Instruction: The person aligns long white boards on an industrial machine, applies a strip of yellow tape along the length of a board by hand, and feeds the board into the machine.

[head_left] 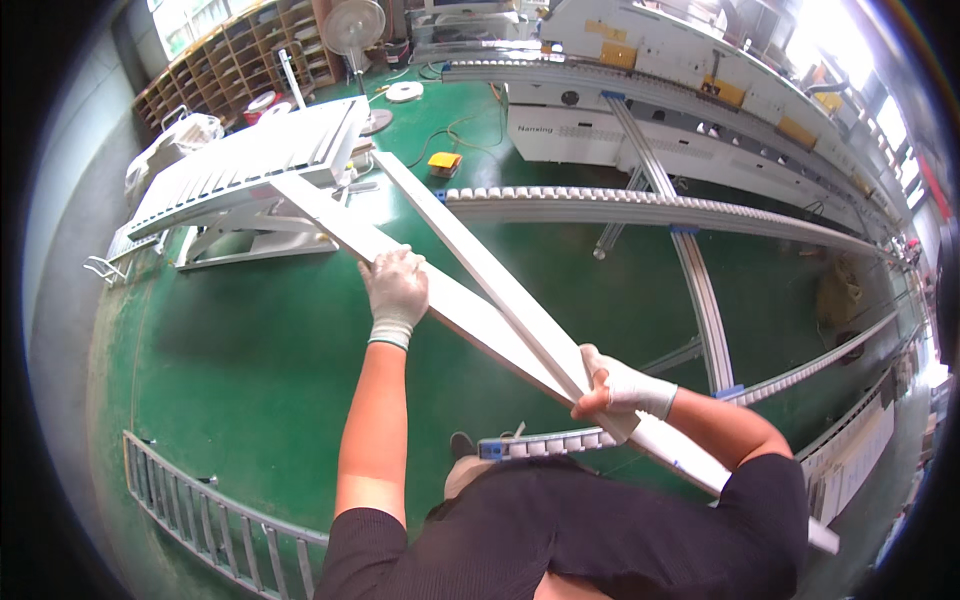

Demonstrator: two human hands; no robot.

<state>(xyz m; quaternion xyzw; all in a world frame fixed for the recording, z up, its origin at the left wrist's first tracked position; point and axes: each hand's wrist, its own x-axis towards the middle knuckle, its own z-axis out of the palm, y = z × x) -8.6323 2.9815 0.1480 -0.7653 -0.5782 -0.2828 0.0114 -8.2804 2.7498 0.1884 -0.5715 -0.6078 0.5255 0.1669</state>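
Observation:
Two long white boards are in my gloved hands, crossing at my right hand. The wider board [475, 318] runs slantwise from the far left, past my body, to the lower right. My left hand [397, 290] is closed over its edge, the fingertips partly hidden. The narrower board [482, 265] reaches up and away to the left, its far end apart from the wider one. My right hand [625, 385] is wrapped round the boards near the narrower one's close end, the thumb toward me. How its fingers divide between the two boards is hidden.
A white slatted lift table [250, 160] stands at the far left. Roller conveyor rails [650, 210] cross the right side before a long white machine [590, 135]. A yellow foot pedal [445, 163] lies on the green floor. A grey roller frame [225, 520] is at the lower left.

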